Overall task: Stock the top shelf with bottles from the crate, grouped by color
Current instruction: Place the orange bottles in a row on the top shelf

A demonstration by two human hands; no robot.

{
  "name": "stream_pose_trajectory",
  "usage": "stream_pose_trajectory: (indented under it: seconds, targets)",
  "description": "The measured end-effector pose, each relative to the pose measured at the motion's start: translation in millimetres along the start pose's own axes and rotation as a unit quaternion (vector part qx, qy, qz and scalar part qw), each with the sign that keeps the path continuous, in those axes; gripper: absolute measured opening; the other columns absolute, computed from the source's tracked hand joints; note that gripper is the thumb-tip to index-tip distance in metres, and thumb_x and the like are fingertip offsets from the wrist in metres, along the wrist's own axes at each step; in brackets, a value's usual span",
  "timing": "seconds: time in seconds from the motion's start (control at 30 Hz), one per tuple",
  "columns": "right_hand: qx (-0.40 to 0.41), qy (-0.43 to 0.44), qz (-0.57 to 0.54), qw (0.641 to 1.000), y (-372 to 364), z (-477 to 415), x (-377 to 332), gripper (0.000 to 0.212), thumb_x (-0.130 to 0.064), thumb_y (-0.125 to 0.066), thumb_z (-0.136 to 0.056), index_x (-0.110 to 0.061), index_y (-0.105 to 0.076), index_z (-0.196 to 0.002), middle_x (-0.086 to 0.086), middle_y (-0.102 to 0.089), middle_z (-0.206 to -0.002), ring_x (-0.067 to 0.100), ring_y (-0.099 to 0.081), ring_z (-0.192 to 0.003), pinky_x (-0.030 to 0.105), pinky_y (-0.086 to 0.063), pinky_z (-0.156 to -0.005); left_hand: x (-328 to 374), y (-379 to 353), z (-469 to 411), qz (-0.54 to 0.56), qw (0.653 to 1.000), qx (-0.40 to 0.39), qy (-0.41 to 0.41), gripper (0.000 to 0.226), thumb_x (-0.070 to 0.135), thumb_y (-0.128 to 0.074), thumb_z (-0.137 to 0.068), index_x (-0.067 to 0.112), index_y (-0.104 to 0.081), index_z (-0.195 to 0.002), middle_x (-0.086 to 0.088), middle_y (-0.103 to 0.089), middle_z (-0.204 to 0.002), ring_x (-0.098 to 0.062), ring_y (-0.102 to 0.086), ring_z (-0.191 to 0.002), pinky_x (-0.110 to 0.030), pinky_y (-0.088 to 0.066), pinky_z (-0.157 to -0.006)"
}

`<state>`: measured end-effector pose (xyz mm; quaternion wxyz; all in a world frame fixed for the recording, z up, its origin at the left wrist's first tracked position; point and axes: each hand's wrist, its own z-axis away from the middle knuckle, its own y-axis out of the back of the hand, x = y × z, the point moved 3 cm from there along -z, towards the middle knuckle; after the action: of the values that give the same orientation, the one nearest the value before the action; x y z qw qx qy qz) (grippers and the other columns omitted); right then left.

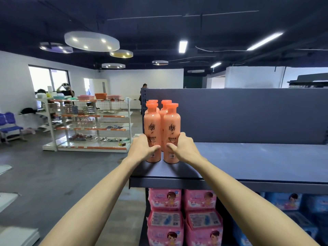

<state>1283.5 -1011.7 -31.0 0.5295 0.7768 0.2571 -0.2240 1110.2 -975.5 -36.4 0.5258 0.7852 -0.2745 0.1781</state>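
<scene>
Several orange bottles stand in two rows at the left end of the dark blue top shelf (248, 162). My left hand (142, 148) grips the front left orange bottle (152, 125) low on its body. My right hand (184, 149) grips the front right orange bottle (171, 126) the same way. Both front bottles stand upright on the shelf near its front edge. Two more orange bottles (166, 103) stand right behind them, mostly hidden. The crate is not in view.
The top shelf stretches bare to the right, backed by a dark panel (239, 112). Pink packs (166, 215) and blue packs (284, 203) fill the shelf below. A white rack with goods (88, 125) stands across the grey floor at left, with people beyond it.
</scene>
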Motion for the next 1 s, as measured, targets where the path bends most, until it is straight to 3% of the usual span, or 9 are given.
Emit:
stream_pose_trajectory:
  seconds: [0.1,0.3,1.0]
  targets:
    - [0.001,-0.009,0.0,1.0,-6.4,-6.1,-5.0,0.042,-0.036,-0.062,-0.095,-0.006,-0.045,-0.117,0.015,-0.059,-0.121,0.033,-0.059,-0.107,0.046,-0.051,-0.089,-5.2,0.5,-7.7,0.006,1.0,-0.01,-0.002,0.053,0.043,-0.077,-0.078,0.009,-0.058,-0.113,-0.011,-0.068,-0.111,-0.029,-0.063,-0.103,-0.036,-0.052,-0.083]
    - [0.001,-0.016,0.006,1.0,-15.0,-15.2,-11.6,0.044,-0.035,-0.062,-0.095,-0.004,-0.045,-0.12,0.016,-0.058,-0.123,0.033,-0.058,-0.111,0.046,-0.05,-0.092,-12.9,-1.7,-17.8,0.013,1.0,-0.021,-0.003,0.058,0.046,-0.075,-0.079,0.007,-0.053,-0.118,-0.014,-0.062,-0.12,-0.034,-0.056,-0.114,-0.045,-0.047,-0.096]
    - [0.006,-0.034,0.019,0.999,-29.0,-35.5,-11.4,0.046,-0.035,-0.062,-0.095,-0.004,-0.043,-0.123,0.017,-0.057,-0.127,0.034,-0.058,-0.112,0.045,-0.05,-0.092,-24.5,-3.7,-37.6,-0.003,0.999,-0.04,-0.022,0.061,0.048,-0.075,-0.079,0.007,-0.051,-0.117,-0.015,-0.06,-0.121,-0.035,-0.057,-0.112,-0.043,-0.05,-0.091]
